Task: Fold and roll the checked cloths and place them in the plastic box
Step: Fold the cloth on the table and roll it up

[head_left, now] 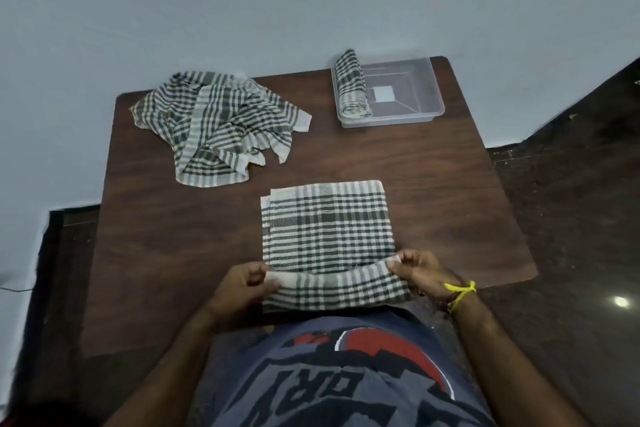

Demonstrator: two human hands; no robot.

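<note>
My left hand [244, 283] and right hand [417, 272] each pinch a near corner of the folded cloth [327, 229], its near edge turned over on the table [173, 253], with the loose pile [221, 125] far left and one roll [351, 87] in the plastic box [408, 90] far right.

Single head-worn view, looking forward and down, close over the table [180, 253] (wide-angle)

Plain room: wooden table [433, 184], bare wall [242, 11], dark floor [571, 201].
</note>
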